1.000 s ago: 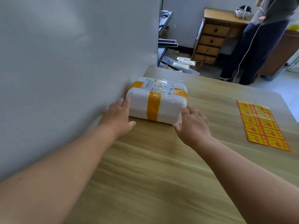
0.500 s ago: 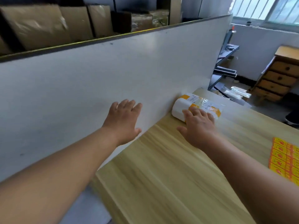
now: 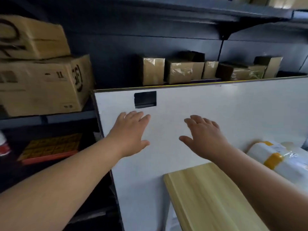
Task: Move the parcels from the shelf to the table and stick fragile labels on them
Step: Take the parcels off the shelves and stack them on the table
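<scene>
In front of the white partition [image 3: 233, 114], both hands hover palm-down.

Left hand [image 3: 129, 135]: fingers [image 3: 135, 116] straight and lightly spread, holding nothing. Right hand [image 3: 205, 137]: same condition, thumb out to the side, nothing held.

Step in hand, as judged from here: the reach for a further parcel. One white parcel [image 3: 283, 157] with yellow tape lies on the desk [image 3: 208, 197] at the foot of the partition, just right of the right hand. No fragile label can be made out on it.

The brown parcels [image 3: 179, 72] stand in a row on the shelf [image 3: 210, 79] behind the partition. They are above its top edge and well apart from both sets of fingers.

The next move calls for the following:
1. Raise both hands over the top edge of the partition.
2. Select one parcel from the row.
3. Close the fingers on its two sides.
4. Lift it clear of the edge and bring it down to the desk.
</scene>
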The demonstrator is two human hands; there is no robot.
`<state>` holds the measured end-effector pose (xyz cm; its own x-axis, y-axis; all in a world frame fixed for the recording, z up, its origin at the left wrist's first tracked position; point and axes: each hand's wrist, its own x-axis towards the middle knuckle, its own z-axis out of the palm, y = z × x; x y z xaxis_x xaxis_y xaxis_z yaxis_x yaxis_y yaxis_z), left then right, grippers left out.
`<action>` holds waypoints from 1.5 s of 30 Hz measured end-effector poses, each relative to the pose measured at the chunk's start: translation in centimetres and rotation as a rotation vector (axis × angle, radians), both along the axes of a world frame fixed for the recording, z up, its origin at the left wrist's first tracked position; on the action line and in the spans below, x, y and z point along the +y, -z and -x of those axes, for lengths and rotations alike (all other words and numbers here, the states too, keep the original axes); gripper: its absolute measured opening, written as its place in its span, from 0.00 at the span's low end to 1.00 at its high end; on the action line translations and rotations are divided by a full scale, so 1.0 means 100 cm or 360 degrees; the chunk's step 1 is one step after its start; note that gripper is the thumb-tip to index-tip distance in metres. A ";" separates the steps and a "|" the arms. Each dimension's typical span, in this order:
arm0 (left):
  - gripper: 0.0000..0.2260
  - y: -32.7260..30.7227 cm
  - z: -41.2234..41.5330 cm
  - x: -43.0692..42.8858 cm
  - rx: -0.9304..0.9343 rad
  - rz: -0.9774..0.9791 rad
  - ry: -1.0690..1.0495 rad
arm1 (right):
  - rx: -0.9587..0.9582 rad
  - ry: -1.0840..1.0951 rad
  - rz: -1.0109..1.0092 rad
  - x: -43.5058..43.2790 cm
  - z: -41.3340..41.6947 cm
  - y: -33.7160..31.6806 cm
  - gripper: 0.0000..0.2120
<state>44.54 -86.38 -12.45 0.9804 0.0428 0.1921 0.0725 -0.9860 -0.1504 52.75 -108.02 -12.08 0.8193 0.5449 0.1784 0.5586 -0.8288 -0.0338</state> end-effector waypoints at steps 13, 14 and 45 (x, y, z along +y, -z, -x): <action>0.39 -0.066 0.256 0.175 -0.0238 -0.0049 -0.0562 | -0.0234 -0.0530 -0.0047 0.209 0.189 -0.060 0.28; 0.39 -0.070 0.273 0.185 -0.0248 -0.0057 -0.0598 | -0.0246 -0.0559 -0.0063 0.222 0.202 -0.063 0.27; 0.42 -0.173 0.148 0.294 -0.0878 0.1001 -0.0699 | -0.0133 -0.0515 -0.0874 0.365 0.100 -0.162 0.31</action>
<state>29.72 -56.97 4.90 0.6297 0.6402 0.4400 0.3588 -0.7421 0.5662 42.76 -71.51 4.13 0.5998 0.5734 0.5580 0.7968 -0.4921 -0.3507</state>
